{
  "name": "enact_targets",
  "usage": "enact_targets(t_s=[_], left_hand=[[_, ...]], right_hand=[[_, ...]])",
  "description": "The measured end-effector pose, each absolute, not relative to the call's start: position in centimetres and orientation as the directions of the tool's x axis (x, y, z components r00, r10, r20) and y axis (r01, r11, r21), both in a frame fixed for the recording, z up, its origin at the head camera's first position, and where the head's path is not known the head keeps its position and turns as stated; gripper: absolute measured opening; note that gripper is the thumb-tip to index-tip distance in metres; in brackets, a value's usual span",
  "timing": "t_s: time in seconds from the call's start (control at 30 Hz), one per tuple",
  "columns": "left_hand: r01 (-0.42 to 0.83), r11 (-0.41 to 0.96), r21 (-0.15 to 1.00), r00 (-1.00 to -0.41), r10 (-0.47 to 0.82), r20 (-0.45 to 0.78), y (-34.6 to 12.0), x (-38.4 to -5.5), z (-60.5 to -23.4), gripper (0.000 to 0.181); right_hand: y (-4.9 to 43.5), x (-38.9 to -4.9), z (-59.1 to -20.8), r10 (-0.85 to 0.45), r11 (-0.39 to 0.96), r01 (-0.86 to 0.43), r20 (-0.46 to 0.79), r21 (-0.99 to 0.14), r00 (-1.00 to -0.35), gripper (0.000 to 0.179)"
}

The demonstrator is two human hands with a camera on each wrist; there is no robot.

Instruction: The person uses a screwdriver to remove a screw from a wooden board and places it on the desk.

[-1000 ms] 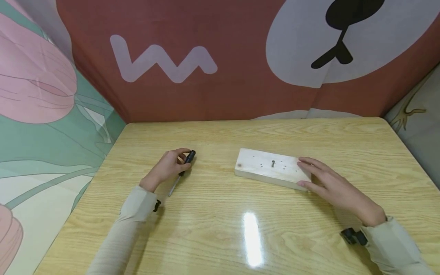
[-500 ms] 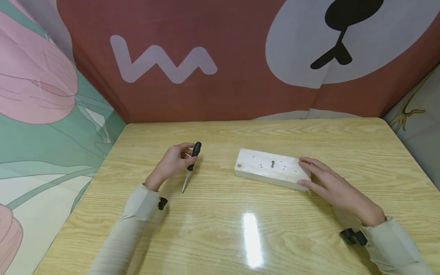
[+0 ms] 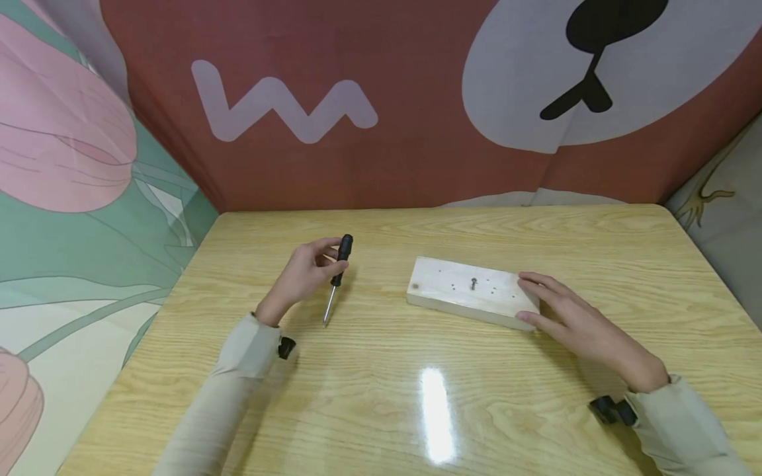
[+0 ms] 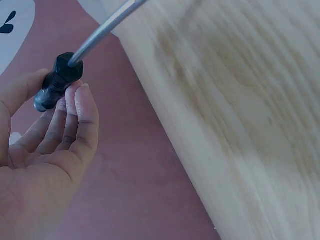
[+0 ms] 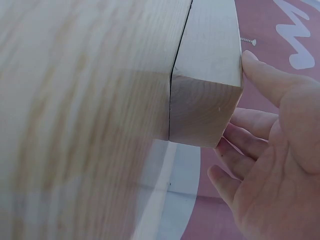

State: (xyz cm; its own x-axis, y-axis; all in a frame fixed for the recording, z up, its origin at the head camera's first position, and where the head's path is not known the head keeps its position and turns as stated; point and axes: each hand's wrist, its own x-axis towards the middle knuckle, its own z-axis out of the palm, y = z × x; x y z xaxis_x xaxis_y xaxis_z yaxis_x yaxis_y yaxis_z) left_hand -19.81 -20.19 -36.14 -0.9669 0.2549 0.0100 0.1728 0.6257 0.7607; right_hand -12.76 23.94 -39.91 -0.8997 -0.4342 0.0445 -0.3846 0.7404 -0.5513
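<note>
Fingers (image 4: 86, 115) pinch screwdriver (image 3: 337, 280) — glossy table (image 3: 369, 377), mural (image 3: 417, 158).

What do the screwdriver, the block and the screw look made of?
Screwdriver: shaft likely smooth metal, given its silvery sheen; handle black and glossy, perhaps plastic. Block: apparently wood, pale and smooth, grain showing on its end face. Screw: likely metal, greyish and threaded.
</note>
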Motion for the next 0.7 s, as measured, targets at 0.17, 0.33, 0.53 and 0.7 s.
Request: enact_targets(t_s=[0.17, 0.33, 0.53, 0.7], left_hand=[[0.191, 0.612, 0.767, -0.97, 0.237, 0.053, -19.8, -20.0, -35.8, 0.053], [0.203, 0.608, 0.767, -0.972, 0.222, 0.081, -19.2, -19.9, -35.3, 0.054], [0.226, 0.568, 0.791, -0.969, 0.219, 0.119, -18.1, -19.7, -34.8, 0.052], [0.25, 0.521, 0.816, -0.964, 0.216, 0.158, -17.1, -19.7, -34.4, 0.05]], right_hand=[[24.0, -12.7, -39.9, -0.431, 0.743, -0.378, 0.037, -0.552, -0.902, 0.065], [24.1, -12.7, -39.9, -0.428, 0.743, -0.375, 0.037, -0.555, -0.903, 0.065], [24.1, -12.7, -40.0, -0.43, 0.74, -0.381, 0.046, -0.554, -0.902, 0.065], [24.0, -12.8, -40.1, -0.432, 0.739, -0.385, 0.049, -0.552, -0.9, 0.065]])
